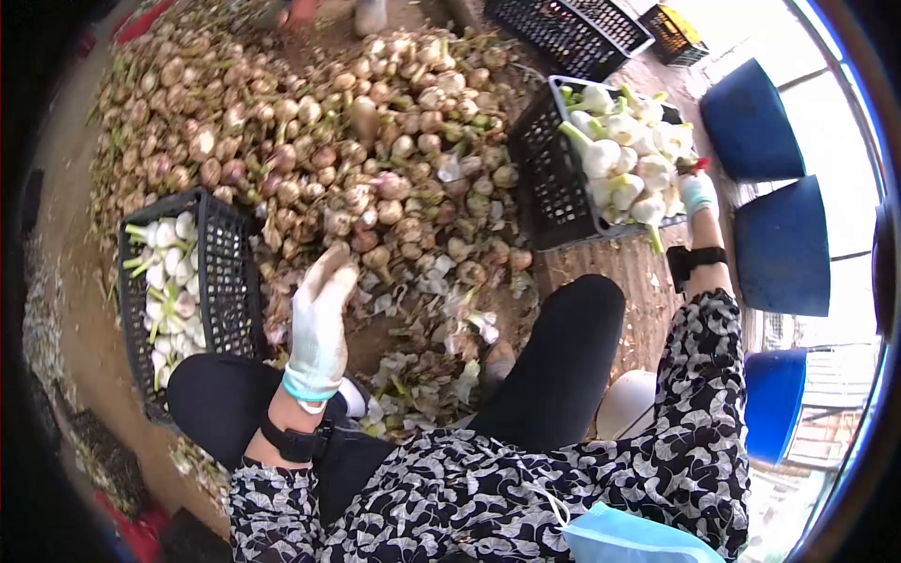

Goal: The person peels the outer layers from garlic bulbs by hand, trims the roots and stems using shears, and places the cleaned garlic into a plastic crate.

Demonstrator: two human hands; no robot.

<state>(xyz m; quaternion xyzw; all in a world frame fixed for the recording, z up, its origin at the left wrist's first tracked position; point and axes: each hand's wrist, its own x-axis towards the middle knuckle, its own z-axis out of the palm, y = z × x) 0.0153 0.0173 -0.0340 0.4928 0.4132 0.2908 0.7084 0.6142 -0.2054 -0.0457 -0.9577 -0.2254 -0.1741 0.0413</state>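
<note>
My left hand (322, 324), in a white glove with a teal cuff, reaches over the near edge of a large heap of unpeeled garlic bulbs (389, 211). Its fingers are extended and hold nothing visible. My right hand (697, 192), gloved too, is at the right side of a black crate (554, 178) heaped with cleaned white garlic (624, 155). Something small and red shows at its fingertips; the fingers are too small and partly hidden to read. A second black crate (230, 281) with white garlic stands left of my left hand.
Loose skins (413, 375) litter the ground between my knees. Black crates (572, 38) and a smaller crate with yellow contents (674, 36) stand at the top right. Blue tubs (781, 244) line the right side. Parts of another person (371, 17) show at the top.
</note>
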